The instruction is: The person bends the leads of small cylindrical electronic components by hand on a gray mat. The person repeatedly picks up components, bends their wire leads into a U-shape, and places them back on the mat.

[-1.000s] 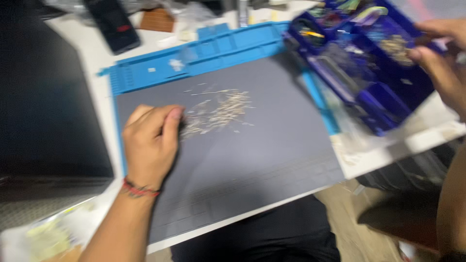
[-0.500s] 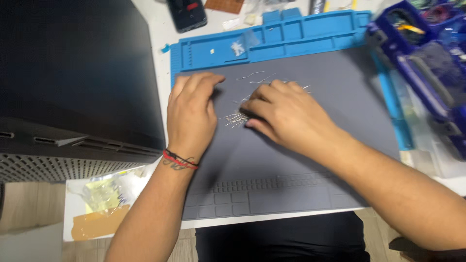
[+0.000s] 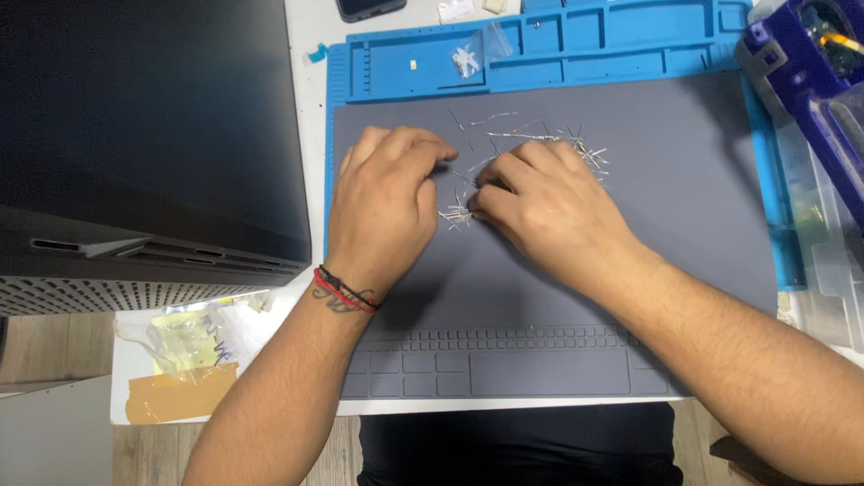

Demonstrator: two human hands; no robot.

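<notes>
Both hands drawn together, palms down, fingertips pinching metal pins (image 3: 457,214).

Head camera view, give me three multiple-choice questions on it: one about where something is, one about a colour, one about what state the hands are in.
1. Where do the thin metal pins lie?
A. on the grey mat
B. in the purple organiser
C. on the floor

2. What colour is the tray strip along the mat's far edge?
A. red
B. blue
C. green

3. What are the two hands doing?
A. resting in the lap
B. lifting the black case
C. pinching at pins on the mat

Answers:
1 A, the pins are scattered on the grey mat.
2 B, the strip is bright blue.
3 C, left hand and right hand meet fingertips over a small cluster.
</notes>
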